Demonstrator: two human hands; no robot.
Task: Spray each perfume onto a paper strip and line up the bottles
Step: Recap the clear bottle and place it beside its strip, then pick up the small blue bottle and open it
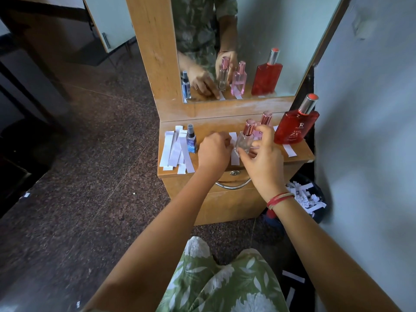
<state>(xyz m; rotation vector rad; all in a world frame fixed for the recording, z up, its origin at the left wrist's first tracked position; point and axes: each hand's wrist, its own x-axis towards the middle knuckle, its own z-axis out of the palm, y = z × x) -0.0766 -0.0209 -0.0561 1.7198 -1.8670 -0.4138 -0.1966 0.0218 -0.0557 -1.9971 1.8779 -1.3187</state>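
My right hand (263,154) grips a clear perfume bottle with a pink cap (244,140), tilted above the wooden dresser top (175,170). My left hand (213,149) rests fingers-down on a white paper strip (234,154) just left of that bottle. A pink bottle (264,122) stands behind my right hand, partly hidden. A large red bottle (297,127) stands at the right end with a strip (289,150) in front of it. A small blue bottle (191,139) stands at the left beside a pile of unused strips (173,149).
A mirror (247,41) in a wooden frame rises behind the bottles and reflects them. A drawer with a metal handle (234,184) is below the top. A dark bin of used paper strips (304,199) stands on the floor at the right, against the wall.
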